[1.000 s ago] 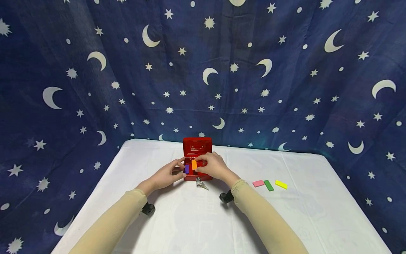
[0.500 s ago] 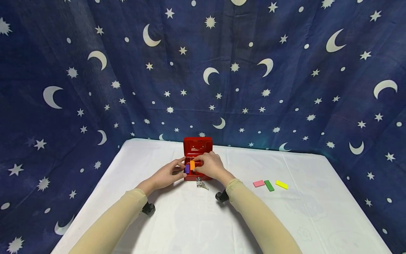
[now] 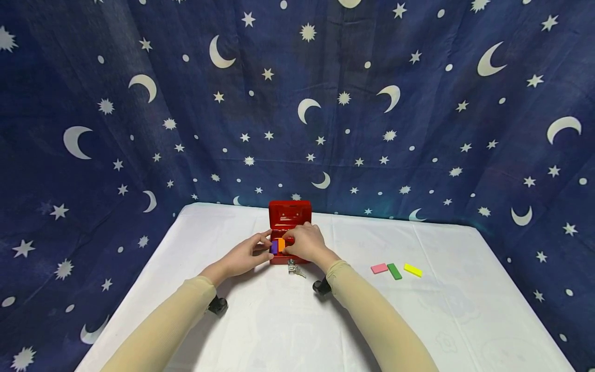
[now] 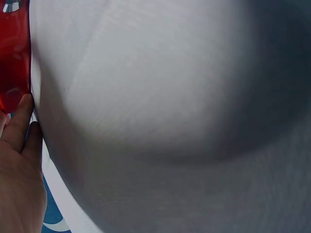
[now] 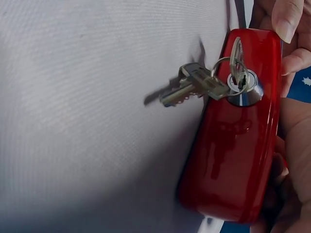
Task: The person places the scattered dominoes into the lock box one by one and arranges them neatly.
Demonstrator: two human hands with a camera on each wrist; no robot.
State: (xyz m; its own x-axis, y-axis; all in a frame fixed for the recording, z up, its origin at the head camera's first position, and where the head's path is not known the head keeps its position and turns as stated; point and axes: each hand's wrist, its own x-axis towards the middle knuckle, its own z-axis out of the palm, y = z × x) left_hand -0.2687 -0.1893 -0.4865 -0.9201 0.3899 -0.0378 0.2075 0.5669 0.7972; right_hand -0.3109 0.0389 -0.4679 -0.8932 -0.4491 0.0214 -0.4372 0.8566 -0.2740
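Observation:
A small red cash box [image 3: 290, 211] stands with its lid raised at the back middle of the table. Inside it, near the left wall, is a purple block [image 3: 274, 248], with an orange block [image 3: 281, 245] close beside it on the right. My right hand [image 3: 308, 243] pinches the orange block from the right. My left hand [image 3: 241, 257] holds the box's left side, thumb at the front rim and fingers farther back, near the purple block. Keys [image 5: 194, 83] on a ring hang from the lock [image 5: 244, 90] on the box front. The box floor is mostly hidden.
To the right on the white tablecloth [image 3: 288, 330] lie a pink block [image 3: 379, 268], a green block [image 3: 394, 272] and a yellow block [image 3: 412, 270]. Behind the table hangs a dark blue cloth [image 3: 260, 196] with moons and stars.
My right hand has moved the orange block left and slightly down, closing the gap to the purple block. The left hand has stayed in place.

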